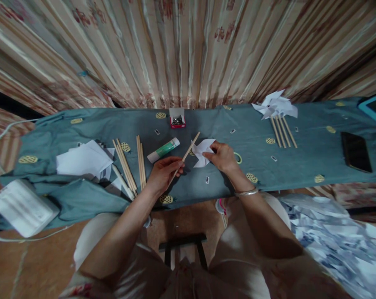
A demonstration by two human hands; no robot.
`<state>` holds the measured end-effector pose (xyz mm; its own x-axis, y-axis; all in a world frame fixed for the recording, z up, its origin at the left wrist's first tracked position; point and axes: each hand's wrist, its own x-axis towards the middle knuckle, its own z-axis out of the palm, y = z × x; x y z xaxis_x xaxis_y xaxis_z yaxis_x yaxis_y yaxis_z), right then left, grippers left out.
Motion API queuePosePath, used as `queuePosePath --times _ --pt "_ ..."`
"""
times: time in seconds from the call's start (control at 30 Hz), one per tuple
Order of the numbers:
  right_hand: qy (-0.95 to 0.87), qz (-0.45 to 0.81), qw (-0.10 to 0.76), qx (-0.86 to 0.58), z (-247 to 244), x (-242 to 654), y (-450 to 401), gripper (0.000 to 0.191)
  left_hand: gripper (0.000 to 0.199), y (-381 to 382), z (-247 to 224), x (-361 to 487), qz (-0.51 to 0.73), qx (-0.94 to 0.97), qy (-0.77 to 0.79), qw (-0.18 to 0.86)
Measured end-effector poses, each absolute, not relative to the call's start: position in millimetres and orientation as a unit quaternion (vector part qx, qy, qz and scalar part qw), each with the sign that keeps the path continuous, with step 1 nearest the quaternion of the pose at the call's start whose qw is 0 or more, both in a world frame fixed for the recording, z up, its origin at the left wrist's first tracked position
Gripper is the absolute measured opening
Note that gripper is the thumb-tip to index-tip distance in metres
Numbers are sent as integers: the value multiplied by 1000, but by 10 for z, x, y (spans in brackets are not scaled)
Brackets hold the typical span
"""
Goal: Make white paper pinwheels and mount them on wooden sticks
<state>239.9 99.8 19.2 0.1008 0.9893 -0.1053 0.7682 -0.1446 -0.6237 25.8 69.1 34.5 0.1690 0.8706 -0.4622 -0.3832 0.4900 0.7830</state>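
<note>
The left hand (167, 171) is partly closed near the center of the frame, its thumb and fingers pinching a thin, pale wooden stick (191, 147) that slants up to the right. Just right of it, the right hand (222, 156) is also partly closed, thumb and fingertips gripping the edge of a folded white paper pinwheel (201, 152). The stick's upper end lies near the pinwheel's left side; whether they touch is hard to tell. Both are over a long counter (300, 168) covered in teal cloth with yellow pineapple prints. Beside the left hand is a green-and-white glue tube (164, 150), and above the hands sits a small open red-and-white box (178, 123) of shiny metal pieces. A pale green ring (238, 158) lies just behind the right hand. Left of center are two groups of loose wooden sticks (124, 164), a thicker white rod (122, 182) and a pile of white paper sheets (83, 160). At the upper right, white pinwheels on wooden sticks (276, 105) lie together, with a flat black phone-like object (356, 152) farther right. Pale paper pieces (337, 245) fill the lower right corner.
</note>
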Motion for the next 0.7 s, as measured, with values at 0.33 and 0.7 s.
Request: queuePosePath --times 0.33,0.7 --pt "-648 229 237 -687 233 2446 846 15 33 711 316 226 455 241 478 711" --pt "-710 215 461 -486 663 2413 274 24 41 638 314 305 451 237 468 722"
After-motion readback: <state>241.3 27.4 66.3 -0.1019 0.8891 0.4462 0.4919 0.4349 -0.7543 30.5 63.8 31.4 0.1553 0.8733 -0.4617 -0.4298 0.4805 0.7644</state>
